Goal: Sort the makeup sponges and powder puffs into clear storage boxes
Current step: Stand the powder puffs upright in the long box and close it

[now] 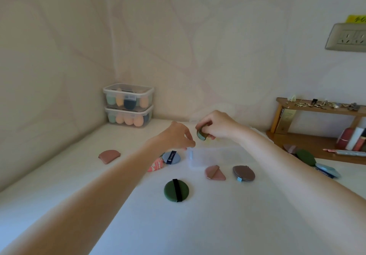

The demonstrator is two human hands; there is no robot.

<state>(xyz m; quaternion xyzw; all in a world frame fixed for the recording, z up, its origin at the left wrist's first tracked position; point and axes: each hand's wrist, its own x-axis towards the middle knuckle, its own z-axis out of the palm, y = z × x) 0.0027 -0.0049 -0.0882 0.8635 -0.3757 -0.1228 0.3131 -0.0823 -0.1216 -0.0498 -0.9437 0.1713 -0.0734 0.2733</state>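
My right hand (215, 124) pinches a small green puff (201, 133) above the far end of an open clear box (210, 157) on the white table. My left hand (176, 135) reaches to the box's left rim with its fingertips at the corner; whether it grips the rim I cannot tell. Loose puffs lie around: a round dark green one with a black strap (176, 190), a brown oval (243, 173), a pink wedge (214, 173), a blue round one (171, 157), a coral patterned one (156, 165), a pink half-round (109, 156).
Two lidded clear boxes (128, 105) filled with egg sponges are stacked in the back corner. A wooden shelf (316, 127) with small items and bottles stands at right, with more puffs (306, 156) near its front edge. Walls close in behind and left.
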